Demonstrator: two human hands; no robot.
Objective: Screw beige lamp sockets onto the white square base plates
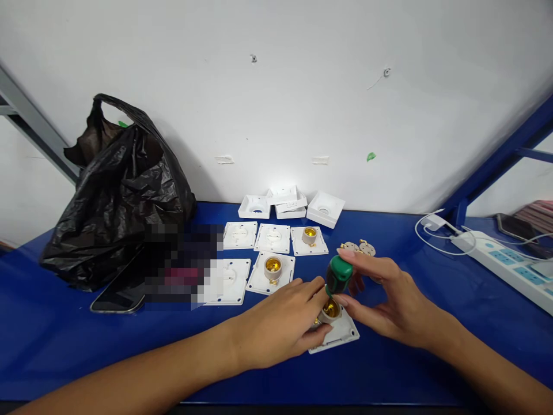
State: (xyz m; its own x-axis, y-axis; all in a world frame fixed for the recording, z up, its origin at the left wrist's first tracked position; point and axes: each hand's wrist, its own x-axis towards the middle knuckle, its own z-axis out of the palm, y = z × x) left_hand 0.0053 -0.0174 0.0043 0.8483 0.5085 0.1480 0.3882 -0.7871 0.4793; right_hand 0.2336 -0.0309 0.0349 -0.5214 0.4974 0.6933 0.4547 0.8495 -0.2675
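My right hand grips a screwdriver by its green and black handle, with the thumb and fingers around it. The screwdriver stands nearly upright over a lamp socket with a brass-coloured inside; its tip is hidden. The socket sits on a square white base plate on the table. My left hand closes around the socket's left side, its thumb near the plate. Just behind the right hand lie several loose round socket parts, partly covered by the fingers.
On the blue table, more white base plates lie in rows, two carrying sockets. White square covers are piled against the wall. A black plastic bag and a phone are left; a power strip with cables is right.
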